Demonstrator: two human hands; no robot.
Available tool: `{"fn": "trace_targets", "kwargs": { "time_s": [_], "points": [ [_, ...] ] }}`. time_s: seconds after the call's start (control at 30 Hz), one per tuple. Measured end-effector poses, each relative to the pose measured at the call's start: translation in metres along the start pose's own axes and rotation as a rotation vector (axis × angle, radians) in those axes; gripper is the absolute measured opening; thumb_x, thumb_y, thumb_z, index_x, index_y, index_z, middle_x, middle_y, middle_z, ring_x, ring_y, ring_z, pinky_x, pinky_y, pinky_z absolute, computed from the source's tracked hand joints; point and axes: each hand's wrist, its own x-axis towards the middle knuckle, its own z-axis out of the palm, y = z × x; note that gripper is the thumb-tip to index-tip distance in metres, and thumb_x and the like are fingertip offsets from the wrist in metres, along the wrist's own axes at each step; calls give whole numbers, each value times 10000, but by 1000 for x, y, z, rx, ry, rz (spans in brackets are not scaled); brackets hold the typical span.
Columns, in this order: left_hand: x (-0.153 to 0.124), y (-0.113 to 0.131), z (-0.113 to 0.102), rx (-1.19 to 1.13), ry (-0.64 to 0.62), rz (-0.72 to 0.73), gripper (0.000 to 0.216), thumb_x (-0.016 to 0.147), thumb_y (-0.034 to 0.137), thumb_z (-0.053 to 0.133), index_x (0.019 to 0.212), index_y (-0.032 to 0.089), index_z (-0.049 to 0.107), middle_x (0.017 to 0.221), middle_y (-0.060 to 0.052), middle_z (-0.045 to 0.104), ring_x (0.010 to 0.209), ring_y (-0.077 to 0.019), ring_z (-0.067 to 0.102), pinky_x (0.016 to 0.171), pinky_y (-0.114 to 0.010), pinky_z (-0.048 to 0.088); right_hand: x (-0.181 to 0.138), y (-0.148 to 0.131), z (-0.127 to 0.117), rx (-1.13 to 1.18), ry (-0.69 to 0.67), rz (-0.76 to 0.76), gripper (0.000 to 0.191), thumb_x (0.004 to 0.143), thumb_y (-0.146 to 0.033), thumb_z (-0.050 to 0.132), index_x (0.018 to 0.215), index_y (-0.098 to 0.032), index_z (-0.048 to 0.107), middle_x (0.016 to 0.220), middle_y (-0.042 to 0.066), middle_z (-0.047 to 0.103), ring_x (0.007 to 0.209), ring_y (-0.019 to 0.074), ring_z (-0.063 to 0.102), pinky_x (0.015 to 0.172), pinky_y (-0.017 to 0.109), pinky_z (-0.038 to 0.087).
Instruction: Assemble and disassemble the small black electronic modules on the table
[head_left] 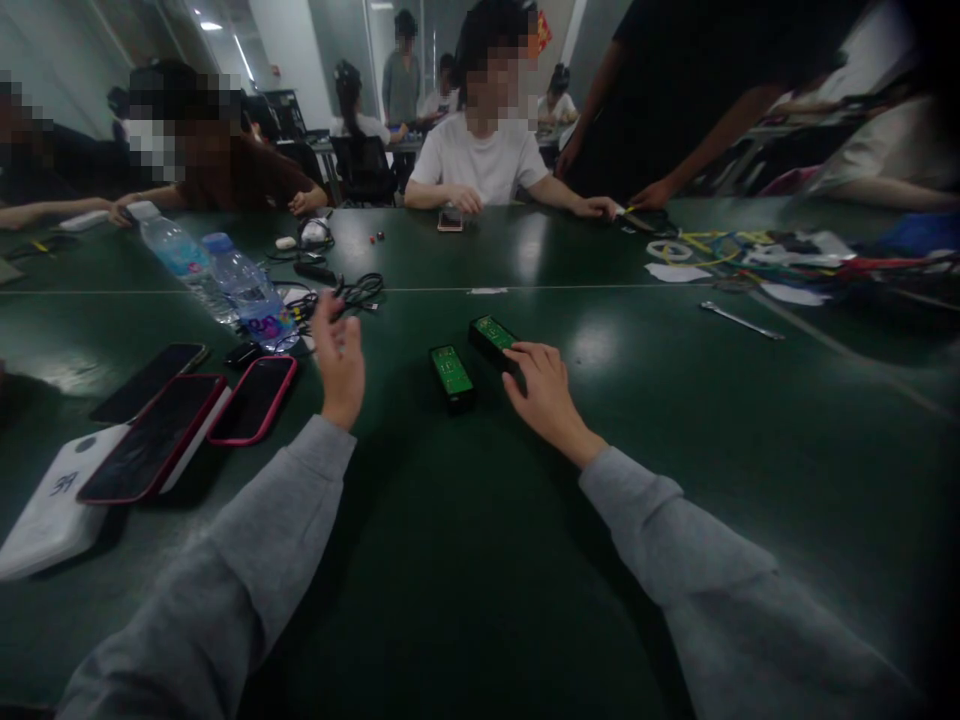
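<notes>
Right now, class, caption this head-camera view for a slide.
Right hand touches one green-topped box, a second box beside it, on a green table; left hand hovers open.

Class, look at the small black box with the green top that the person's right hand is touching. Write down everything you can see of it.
The box is a small oblong block with dark, plastic-looking sides and a green top like a circuit board, its tiny marks too small to read. It lies flat on the green table, long axis running away to the left. The right hand's fingers touch its near right end. A matching second box lies close on its left.
</notes>
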Motion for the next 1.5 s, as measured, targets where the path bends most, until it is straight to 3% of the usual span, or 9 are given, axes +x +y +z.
{"fn": "trace_targets", "kwargs": {
  "time_s": [0.07, 0.13, 0.2, 0.33, 0.43, 0.57, 0.67, 1.2, 1.5],
  "points": [
    [-29, 5, 19, 149, -300, 112, 491, 980, 544, 436, 1400, 296, 492, 1414, -95, 522, 1313, -268, 479, 1123, -517, 363, -1, 0, -1, 18, 4, 9, 358, 943, -276, 498, 1289, -202, 557, 1357, 126, 548, 1315, 353, 411, 980, 583, 437],
    [-56, 11, 37, 305, -592, 223, 541, 913, 573, 554, 1391, 324, 509, 1508, -71, 445, 1406, -307, 363, 1154, -553, 306, -1, -2, -2, 57, 0, 0, 340, 947, -257, 493, 1275, -209, 568, 1379, 110, 549, 1341, 340, 408, 1009, 582, 425],
    [-73, 15, 47, 378, -734, 288, 552, 890, 567, 594, 1389, 346, 505, 1544, -43, 408, 1453, -314, 285, 1170, -562, 279, -1, -4, -4, 112, -9, -31, 320, 951, -239, 489, 1255, -204, 582, 1364, 108, 566, 1311, 312, 457, 1018, 553, 438],
    [-74, 12, 47, 400, -652, 284, 613, 885, 554, 607, 1427, 321, 437, 1542, -75, 396, 1458, -322, 279, 1175, -573, 270, -1, -11, -7, 170, -14, -83, 279, 946, -214, 491, 1194, -203, 619, 1277, 112, 608, 1217, 295, 529, 977, 531, 476],
    [-66, 1, 44, 331, -539, 218, 864, 736, 641, 727, 1452, 303, 382, 1584, -121, 275, 1472, -366, 241, 1186, -593, 243, -2, -18, -9, 199, -14, -110, 262, 942, -189, 489, 1163, -205, 630, 1234, 116, 615, 1184, 293, 540, 967, 534, 484],
    [-60, -15, 44, 190, -532, 70, 1039, 668, 667, 766, 1498, 277, 277, 1567, -162, 234, 1488, -373, 213, 1198, -589, 233, -4, -27, -10, 234, -15, -144, 230, 937, -169, 498, 1119, -204, 633, 1210, 110, 620, 1157, 280, 549, 966, 524, 494],
    [-59, -20, 46, 162, -569, 82, 1097, 635, 653, 798, 1506, 273, 250, 1562, -167, 237, 1495, -375, 195, 1210, -590, 208, -6, -33, -12, 243, -20, -174, 206, 933, -149, 502, 1085, -187, 636, 1188, 112, 628, 1140, 267, 555, 974, 502, 500],
    [-49, -18, 35, 54, -655, 11, 894, 713, 533, 801, 1463, 294, 378, 1592, -134, 228, 1493, -339, 236, 1180, -562, 298, -15, -44, -20, 177, -87, -176, 258, 956, -158, 476, 1170, -190, 617, 1267, 110, 600, 1193, 257, 546, 982, 491, 518],
    [-44, -23, 33, 3, -698, 109, 708, 776, 497, 754, 1400, 306, 481, 1565, -120, 340, 1460, -318, 333, 1158, -572, 330, -19, -46, -21, 302, -65, -70, 380, 965, -215, 457, 1343, -234, 492, 1380, 111, 499, 1249, 259, 535, 1021, 485, 515]
  ]
}}
